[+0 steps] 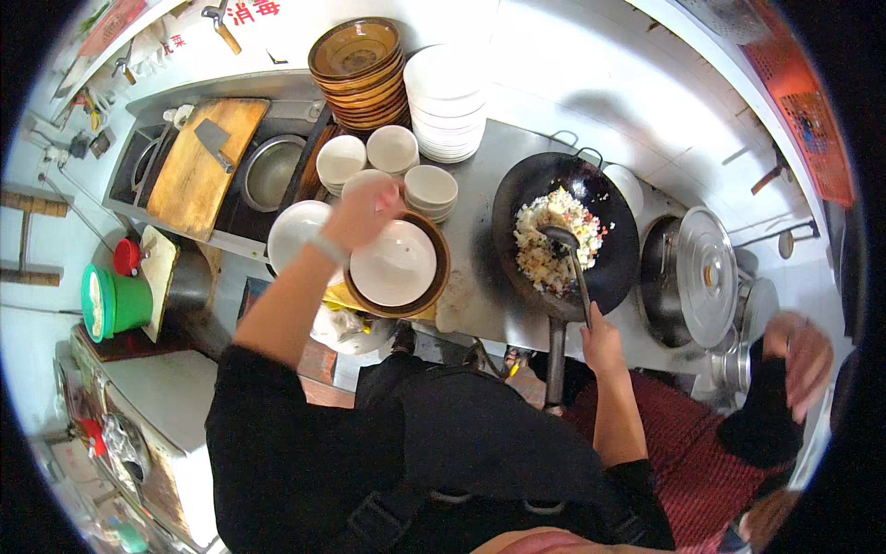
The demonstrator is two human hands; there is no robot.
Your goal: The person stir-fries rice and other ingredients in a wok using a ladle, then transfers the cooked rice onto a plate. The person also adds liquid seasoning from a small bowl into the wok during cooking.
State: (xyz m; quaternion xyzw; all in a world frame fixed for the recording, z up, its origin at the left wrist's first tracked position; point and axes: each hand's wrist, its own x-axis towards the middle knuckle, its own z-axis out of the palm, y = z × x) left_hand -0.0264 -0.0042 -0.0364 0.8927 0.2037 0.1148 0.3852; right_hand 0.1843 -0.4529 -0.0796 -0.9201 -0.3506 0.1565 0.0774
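In my right hand (603, 350) is the handle of a metal ladle (580, 273). Its bowl end rests in fried rice (561, 211) with small red and yellow bits, inside a black wok (616, 249). The wok's long handle (556, 353) points back toward my body. My left hand (367, 211), blurred, is over the small white bowls, above the edge of a large white bowl (394, 270) set in a brown one (443, 270). Whether its fingers grip anything cannot be made out. Another white bowl (294, 235) is partly behind my left wrist.
Tall stacks of brown bowls (360, 76) and white plates (446, 104) stand at the back. A cleaver (213, 142) lies on a wooden cutting board (201, 173). Right of the wok are a pot (657, 277) and a metal lid (706, 277). Another person's hand (803, 363) is at far right.
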